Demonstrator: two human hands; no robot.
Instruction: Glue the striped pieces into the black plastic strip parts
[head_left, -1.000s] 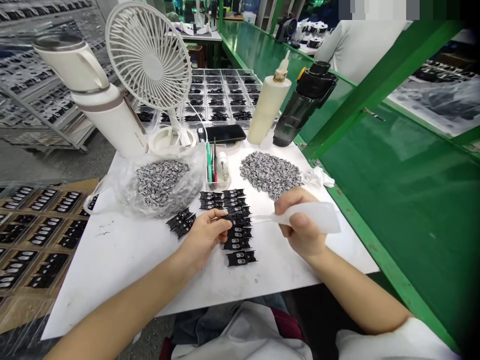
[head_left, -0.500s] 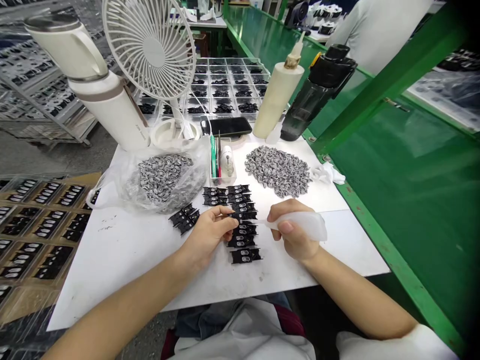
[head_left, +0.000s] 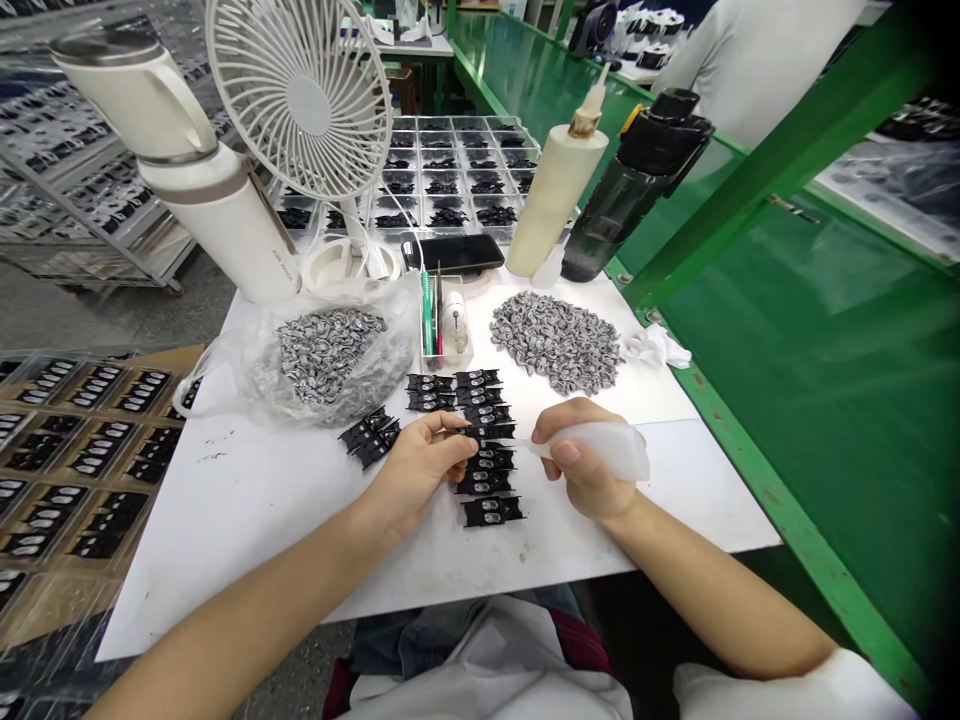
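Note:
My right hand (head_left: 583, 470) is closed round a small translucent squeeze bottle (head_left: 611, 447), its thin nozzle pointing left at a column of small black plastic parts (head_left: 484, 440) on the white board (head_left: 247, 510). My left hand (head_left: 416, 470) pinches one of these black parts at the column's left edge. A lone black part (head_left: 491, 511) lies at the near end of the column. A second little cluster of black parts (head_left: 367, 438) sits just left of my left hand.
A heap of small grey pieces (head_left: 555, 340) lies behind my right hand; more sit in a clear bag (head_left: 322, 355). Behind stand a desk fan (head_left: 300, 100), white jug (head_left: 187, 170), glue bottle (head_left: 559, 190), dark bottle (head_left: 634, 180), phone (head_left: 450, 252), part trays (head_left: 450, 185). Another person (head_left: 750, 50) sits beyond.
Over the last second my right hand with the bottle drew left, closer to the parts, and the view shifted a little. In the last half second nothing moved visibly.

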